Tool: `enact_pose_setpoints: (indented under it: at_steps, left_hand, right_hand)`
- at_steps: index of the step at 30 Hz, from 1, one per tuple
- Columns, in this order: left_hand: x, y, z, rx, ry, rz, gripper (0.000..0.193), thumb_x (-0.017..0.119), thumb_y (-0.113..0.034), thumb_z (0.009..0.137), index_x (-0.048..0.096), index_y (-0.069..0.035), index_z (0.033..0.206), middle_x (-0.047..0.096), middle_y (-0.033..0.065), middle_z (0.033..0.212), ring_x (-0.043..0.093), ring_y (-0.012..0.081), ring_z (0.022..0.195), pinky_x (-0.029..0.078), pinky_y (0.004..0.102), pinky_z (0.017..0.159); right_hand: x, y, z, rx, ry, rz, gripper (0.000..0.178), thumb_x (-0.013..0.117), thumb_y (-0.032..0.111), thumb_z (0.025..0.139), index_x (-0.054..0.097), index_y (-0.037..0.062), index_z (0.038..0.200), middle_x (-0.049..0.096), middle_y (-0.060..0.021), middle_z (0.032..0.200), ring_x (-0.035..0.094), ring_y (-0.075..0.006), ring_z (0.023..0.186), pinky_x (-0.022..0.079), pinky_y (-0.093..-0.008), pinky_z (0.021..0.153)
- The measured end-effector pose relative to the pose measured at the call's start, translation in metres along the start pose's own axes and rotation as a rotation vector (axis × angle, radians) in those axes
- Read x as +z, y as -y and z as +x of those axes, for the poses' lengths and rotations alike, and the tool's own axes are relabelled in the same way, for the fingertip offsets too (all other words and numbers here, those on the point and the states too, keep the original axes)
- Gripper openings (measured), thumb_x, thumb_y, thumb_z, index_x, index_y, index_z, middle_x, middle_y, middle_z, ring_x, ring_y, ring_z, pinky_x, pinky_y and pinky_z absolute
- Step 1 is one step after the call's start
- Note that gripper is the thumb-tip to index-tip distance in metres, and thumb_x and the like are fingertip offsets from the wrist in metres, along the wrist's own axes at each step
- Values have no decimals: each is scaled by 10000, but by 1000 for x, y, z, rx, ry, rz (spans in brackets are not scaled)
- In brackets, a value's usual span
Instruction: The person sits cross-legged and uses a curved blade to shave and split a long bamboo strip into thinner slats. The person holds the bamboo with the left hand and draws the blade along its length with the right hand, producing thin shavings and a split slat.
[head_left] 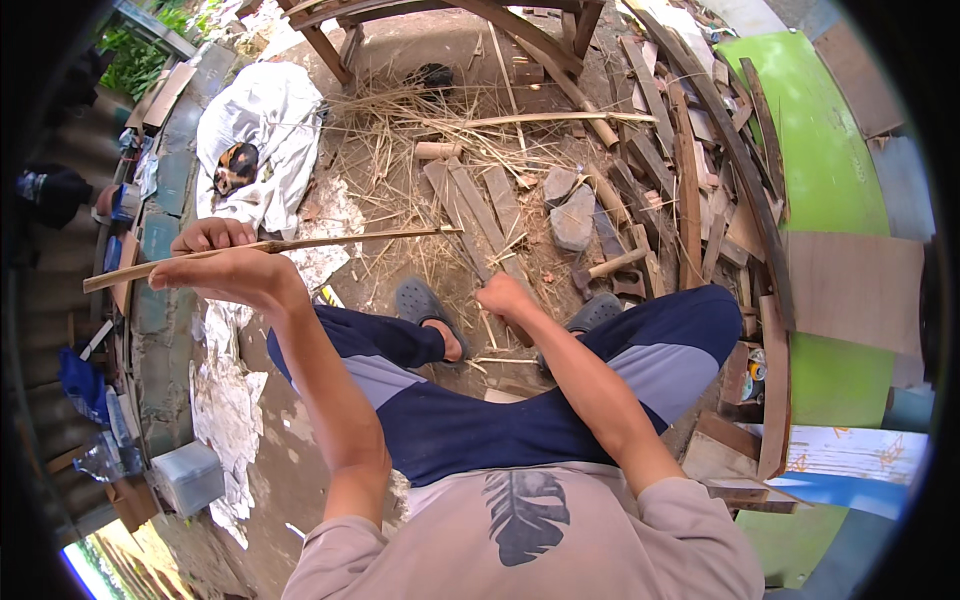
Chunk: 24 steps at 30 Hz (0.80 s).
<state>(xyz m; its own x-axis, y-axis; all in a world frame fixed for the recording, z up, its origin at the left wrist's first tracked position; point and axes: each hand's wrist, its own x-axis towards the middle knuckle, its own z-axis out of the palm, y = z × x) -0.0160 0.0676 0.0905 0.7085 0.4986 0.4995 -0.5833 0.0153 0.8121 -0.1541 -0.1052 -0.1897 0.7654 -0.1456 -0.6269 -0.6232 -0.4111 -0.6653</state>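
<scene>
My left hand (225,268) is raised at the left, its fingers closed around a long, thin bamboo strip (350,238). The strip lies nearly level, one end beyond my hand at the left and its narrow tip over the middle of the ground. Low between my knees, my right hand (507,297) is closed in a fist. A thin dark line runs up and left from it, but whether this is a tool in my grip cannot be made out. Flat wooden boards (478,215) lie on the ground just beyond that fist.
Bamboo shavings (400,140) litter the ground before a wooden bench (450,12). To the right are grey stones (573,218), a handsaw (607,238), a wooden-handled hammer (618,263) and piled timber (688,190). A curled cat (237,168) lies on white cloth (270,100) at left.
</scene>
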Motion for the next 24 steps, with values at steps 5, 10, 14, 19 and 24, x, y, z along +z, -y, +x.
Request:
enact_pose_setpoints:
  at_steps: [5,10,14,19,24]
  left_hand:
    - [3,8,-2,41,28,-72,617,209,-706,897,197,-146,638,218,-21,495,209,79,445,147,239,399]
    - [14,13,1,58,84,82,600,383,-576,943,232,-149,550,250,-28,443,225,72,431,155,252,426]
    - [20,17,6,70,44,94,567,495,-418,954,296,-142,501,287,-30,417,228,65,409,170,252,433]
    - [46,15,8,11,69,6,494,507,-233,946,357,-120,489,322,-16,411,240,69,396,189,249,427]
    - [43,23,15,12,57,40,503,494,-243,946,343,-117,482,324,-8,411,256,86,407,218,252,432]
  right_hand:
    - [9,-13,7,190,168,556,429,632,300,799,616,-120,713,617,-241,647,638,-283,529,482,-413,468]
    - [-4,35,-12,5,-15,81,413,649,319,801,634,-93,815,637,-281,774,656,-355,672,500,-447,586]
    - [1,80,-28,-181,-169,52,364,629,316,807,661,-36,890,638,-293,851,619,-447,843,487,-478,762]
    - [27,3,44,54,-320,27,319,621,280,794,671,-20,890,655,-264,844,643,-415,834,500,-468,761]
    - [17,-14,64,237,-1,267,318,566,216,747,629,-95,738,646,-272,752,659,-380,798,491,-486,715]
